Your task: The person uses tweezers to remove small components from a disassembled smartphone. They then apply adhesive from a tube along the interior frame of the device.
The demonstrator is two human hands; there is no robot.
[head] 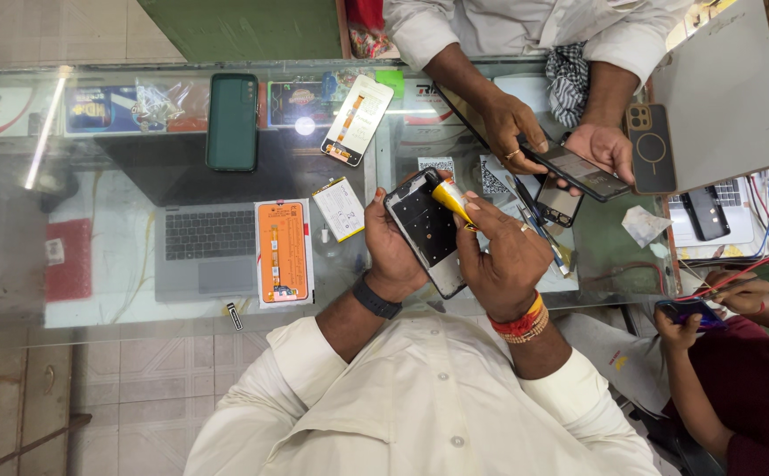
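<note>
Glue tube at the edge of an opened phone frame

The left hand [391,251] is wrapped around an opened phone frame [427,231], holding it tilted just above the glass tabletop [120,176]; the right hand [506,257] is closed on a small yellow glue tube [451,199], its nozzle touching the frame's upper edge. The step in hand looks like laying adhesive along the rim; going on would call for a steady, even bead and a still frame. Across the tabletop, another person's hands hold a dark phone [578,172], and an orange-backed screen part [283,251] lies near the frame
</note>
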